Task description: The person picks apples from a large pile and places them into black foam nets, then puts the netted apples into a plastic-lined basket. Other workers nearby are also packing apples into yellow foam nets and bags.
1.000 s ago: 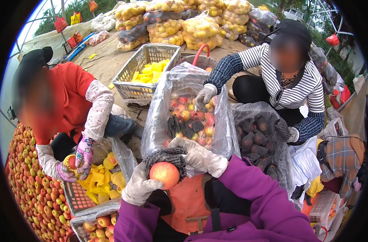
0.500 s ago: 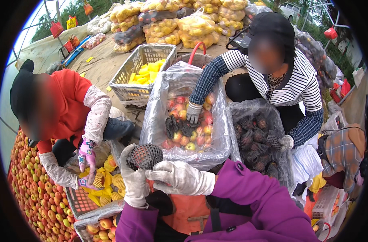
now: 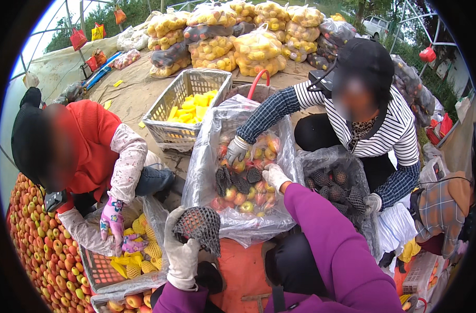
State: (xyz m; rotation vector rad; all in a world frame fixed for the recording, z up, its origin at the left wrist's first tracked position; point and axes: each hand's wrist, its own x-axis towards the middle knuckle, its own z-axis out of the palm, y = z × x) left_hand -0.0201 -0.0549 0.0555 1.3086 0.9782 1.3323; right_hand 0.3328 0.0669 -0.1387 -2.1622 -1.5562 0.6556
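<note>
In the loosely curled grip of the gloved left hand (image 3: pixel 181 258), an apple in a dark foam net (image 3: pixel 199 227) is held up just in front of the lined crate (image 3: pixel 248 227); reddish skin is seen through the mesh, and the net's slack end droops at the lower right. Because the apple appears to be supported mainly from one side, it could be dropped onto the orange-red surface (image 3: pixel 241 266) below, and bruised, if the fingers were relaxed or the wrist tipped; it could also be worked out of the net through the slack end. By the gloved right hand (image 3: pixel 276 177), the crate's right side is reached, over bare apples (image 3: pixel 230 194) and beside spare dark nets (image 3: pixel 240 182); whether anything is gripped there cannot be told. The same crate is shared with a co-worker's gloved hand (image 3: pixel 239 149), so fingers could be knocked if one apple were sought by both. The crumpled plastic liner (image 3: pixel 199 172) could be caught and dragged by a sleeve. Farther out, dark-netted apples (image 3: pixel 339 179) are gathered at the right, and yellow nets (image 3: pixel 152 248) are handled by another co-worker at the left.
</note>
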